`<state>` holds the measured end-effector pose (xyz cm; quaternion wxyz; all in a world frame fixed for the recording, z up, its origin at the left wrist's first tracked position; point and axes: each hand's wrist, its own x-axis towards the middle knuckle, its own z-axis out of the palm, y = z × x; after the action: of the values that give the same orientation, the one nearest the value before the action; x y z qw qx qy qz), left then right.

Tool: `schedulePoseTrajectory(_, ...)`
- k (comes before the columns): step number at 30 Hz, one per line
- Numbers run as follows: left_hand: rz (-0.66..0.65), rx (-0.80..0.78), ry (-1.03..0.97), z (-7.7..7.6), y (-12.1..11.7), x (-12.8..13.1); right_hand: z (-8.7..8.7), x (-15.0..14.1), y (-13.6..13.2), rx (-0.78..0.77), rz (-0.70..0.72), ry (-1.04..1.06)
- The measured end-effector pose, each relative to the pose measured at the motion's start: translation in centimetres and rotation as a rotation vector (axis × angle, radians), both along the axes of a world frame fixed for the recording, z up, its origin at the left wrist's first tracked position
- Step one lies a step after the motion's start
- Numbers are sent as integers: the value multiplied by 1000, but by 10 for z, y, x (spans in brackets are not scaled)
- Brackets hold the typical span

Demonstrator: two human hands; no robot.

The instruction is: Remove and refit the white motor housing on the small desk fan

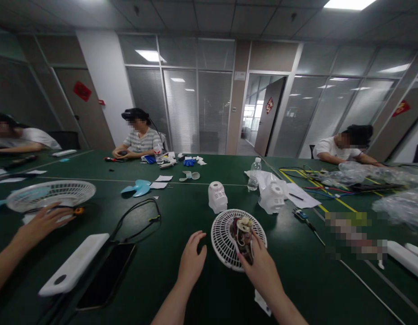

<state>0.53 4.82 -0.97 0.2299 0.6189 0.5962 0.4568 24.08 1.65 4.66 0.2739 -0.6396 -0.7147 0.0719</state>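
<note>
A round white fan grille (220, 243) lies on the green table in front of me. On it sits an exposed fan motor (243, 228) with a pale gear housing on top and a white wire. My right hand (261, 264) grips the motor from the right, thumb at its near side and fingers along its far side. Just left of the grille, my left hand (192, 258) is empty, its fingers apart and not touching the grille. A white strip-like part (262, 301) shows partly under my right wrist. Beyond the grille stand two white motor covers (217, 197) (272, 198).
At left, a co-worker's hand (48, 223) rests at another fan grille (90, 188). Nearby lie a white bar-shaped device (75, 264), a phone (109, 275) and black cable. A blue fan blade (137, 188), a water bottle (254, 174) and a screwdriver (302, 215) lie farther off.
</note>
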Motion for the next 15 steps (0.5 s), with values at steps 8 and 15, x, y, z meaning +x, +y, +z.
schedulePoseTrajectory(8,128,62,-91,-4,2,-2,15,-48,14,-103,210,275)
schedulePoseTrajectory(15,117,48,-73,0,3,1,46,-44,111,-36,43,276)
